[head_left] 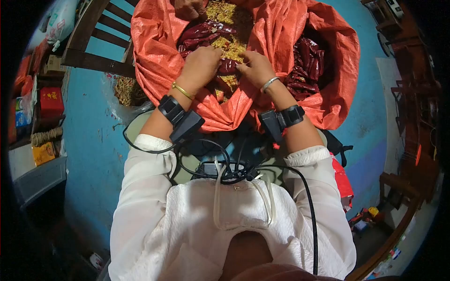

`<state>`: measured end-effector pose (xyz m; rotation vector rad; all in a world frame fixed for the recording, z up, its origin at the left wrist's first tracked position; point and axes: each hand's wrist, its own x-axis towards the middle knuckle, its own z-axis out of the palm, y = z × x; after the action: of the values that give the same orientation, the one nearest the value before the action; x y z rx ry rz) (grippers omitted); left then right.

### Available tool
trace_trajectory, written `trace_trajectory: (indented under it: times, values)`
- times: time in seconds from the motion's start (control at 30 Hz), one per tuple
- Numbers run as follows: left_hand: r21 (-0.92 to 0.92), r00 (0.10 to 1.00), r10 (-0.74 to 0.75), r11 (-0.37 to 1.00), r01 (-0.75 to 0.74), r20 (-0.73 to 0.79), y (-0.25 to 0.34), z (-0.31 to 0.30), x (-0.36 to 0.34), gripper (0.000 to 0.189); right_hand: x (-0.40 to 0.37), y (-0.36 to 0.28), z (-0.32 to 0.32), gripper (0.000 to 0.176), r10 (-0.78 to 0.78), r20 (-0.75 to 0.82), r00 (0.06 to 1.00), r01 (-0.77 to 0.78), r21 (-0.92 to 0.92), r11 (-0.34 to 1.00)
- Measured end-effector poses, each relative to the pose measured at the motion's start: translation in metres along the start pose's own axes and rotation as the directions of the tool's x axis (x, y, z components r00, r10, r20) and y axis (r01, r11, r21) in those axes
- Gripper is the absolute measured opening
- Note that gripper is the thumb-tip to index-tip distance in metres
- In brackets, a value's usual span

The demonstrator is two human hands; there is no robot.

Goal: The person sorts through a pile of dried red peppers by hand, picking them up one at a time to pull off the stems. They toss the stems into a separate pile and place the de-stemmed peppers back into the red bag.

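Observation:
My left hand (202,66) and my right hand (258,69) face each other over an opened orange woven sack (159,51). A dark red dried chili (228,67) spans the space between them, with the fingers of both hands closed at its ends. My fingertips are partly hidden, so the exact grip is hard to see. Yellow chili seeds (229,45) lie heaped around my fingers. More glossy dried chilies (199,33) are at the left inside the sack. Another person's hand (190,8) reaches into it from the top edge.
A second orange sack (344,56) at the right holds more dried chilies (307,63). A wooden slatted chair (93,61) stands at the left, near a clear plastic bag (129,91) with brownish contents. Black cables (234,175) run across my lap. Crowded shelves line the left side.

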<state>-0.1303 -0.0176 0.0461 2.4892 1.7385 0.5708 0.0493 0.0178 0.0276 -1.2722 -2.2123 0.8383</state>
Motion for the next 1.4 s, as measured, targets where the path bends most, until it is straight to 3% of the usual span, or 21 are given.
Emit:
trace_trajectory:
  times: [0.03, 0.1, 0.17, 0.2, 0.23, 0.27, 0.4, 0.47, 0.57, 0.63, 0.73, 0.8, 0.83, 0.9, 0.97, 1.03, 1.07, 1.13, 1.3, 1.37, 1.4]
  values:
    - [0.028, 0.994, -0.047, 0.999, 0.044, 0.101, -0.002, -0.006, 0.000, 0.014, 0.001, -0.004, -0.002, 0.027, 0.025, 0.135, 0.990, -0.012, -0.095, 0.995]
    - [0.000, 0.994, -0.048, 0.999, 0.048, 0.097, -0.001, -0.017, -0.005, 0.015, 0.001, -0.004, 0.010, 0.024, -0.050, 0.213, 0.976, 0.062, -0.051, 0.997]
    - [0.064, 0.925, -0.100, 0.995, 0.082, 0.365, -0.005, -0.023, -0.012, 0.016, -0.002, -0.008, 0.027, 0.024, -0.173, 0.516, 0.839, 0.041, 0.258, 0.965]
    - [0.065, 0.923, -0.107, 0.994, 0.089, 0.371, -0.009, -0.022, -0.017, 0.016, -0.002, -0.011, 0.033, 0.023, -0.277, 0.567, 0.776, 0.201, 0.194, 0.960]
    - [0.080, 0.866, -0.118, 0.993, 0.090, 0.487, -0.014, -0.020, -0.022, 0.016, -0.003, -0.018, 0.038, 0.023, -0.226, 0.654, 0.722, 0.198, 0.118, 0.973]
    - [0.095, 0.795, -0.127, 0.992, 0.087, 0.593, -0.016, -0.019, -0.024, 0.016, -0.004, -0.019, 0.044, 0.023, -0.184, 0.636, 0.749, 0.182, 0.070, 0.981]
    - [0.110, 0.814, -0.126, 0.991, 0.078, 0.567, -0.018, -0.020, -0.026, 0.018, 0.007, -0.017, 0.046, 0.022, -0.177, 0.494, 0.851, 0.186, 0.031, 0.982]
    - [-0.051, 0.979, 0.001, 0.999, 0.009, 0.205, -0.024, -0.011, -0.028, 0.033, 0.013, -0.010, 0.042, 0.024, -0.139, 0.345, 0.928, 0.161, -0.035, 0.986]
    - [-0.094, 0.980, 0.044, 0.995, -0.026, 0.194, -0.029, -0.002, -0.019, 0.044, 0.021, 0.000, 0.029, 0.023, -0.092, 0.126, 0.988, 0.114, -0.179, 0.977]
    - [-0.092, 0.985, 0.072, 0.994, -0.058, 0.156, -0.027, -0.004, -0.018, 0.040, 0.028, 0.012, 0.021, 0.022, -0.047, 0.083, 0.995, 0.066, -0.247, 0.967]
    - [-0.107, 0.994, 0.083, 0.992, -0.074, 0.077, -0.024, -0.007, -0.016, 0.031, 0.025, 0.019, 0.015, 0.021, -0.005, -0.034, 0.999, -0.001, -0.178, 0.984]
    - [-0.041, 0.995, -0.039, 0.998, 0.043, 0.089, -0.023, -0.012, -0.016, 0.020, 0.023, 0.018, 0.014, 0.023, 0.036, -0.097, 0.995, -0.064, -0.306, 0.950]
    - [-0.041, 0.995, -0.038, 0.998, 0.042, 0.090, -0.022, -0.016, -0.015, 0.020, 0.023, 0.016, 0.014, 0.023, 0.037, -0.097, 0.995, -0.065, -0.306, 0.950]
    - [0.143, 0.978, -0.128, 0.984, 0.105, 0.165, -0.022, -0.020, -0.016, 0.015, 0.023, 0.008, 0.014, 0.027, 0.085, 0.109, 0.990, -0.038, -0.374, 0.926]
    - [0.139, 0.975, -0.110, 0.987, 0.084, 0.191, -0.025, -0.016, -0.018, 0.015, 0.018, -0.010, 0.014, 0.034, 0.094, 0.183, 0.979, -0.020, -0.368, 0.930]
    - [0.169, 0.904, -0.125, 0.984, 0.060, 0.408, -0.023, -0.013, -0.018, 0.017, 0.011, -0.033, 0.017, 0.039, 0.238, 0.256, 0.937, -0.074, -0.519, 0.851]
    - [0.167, 0.904, -0.125, 0.984, 0.060, 0.409, -0.022, -0.009, -0.019, 0.017, 0.009, -0.030, 0.021, 0.043, 0.232, 0.264, 0.936, -0.056, -0.539, 0.840]
    - [-0.035, 0.970, 0.021, 0.999, -0.013, 0.243, -0.019, -0.001, -0.023, 0.022, 0.009, -0.022, 0.027, 0.043, 0.244, 0.229, 0.943, -0.079, -0.555, 0.828]
    - [-0.032, 0.974, -0.007, 0.999, 0.015, 0.226, -0.013, 0.003, -0.022, 0.025, 0.018, -0.010, 0.018, 0.032, 0.331, 0.107, 0.937, -0.246, -0.469, 0.848]
    - [0.068, 0.956, -0.010, 0.998, -0.011, 0.292, -0.015, 0.003, -0.021, 0.027, 0.021, 0.007, 0.018, 0.027, 0.305, 0.066, 0.950, -0.253, -0.405, 0.879]
    - [0.067, 0.957, -0.010, 0.998, -0.010, 0.291, -0.013, 0.000, -0.020, 0.027, 0.022, 0.013, 0.016, 0.026, 0.325, 0.078, 0.943, -0.290, -0.290, 0.912]
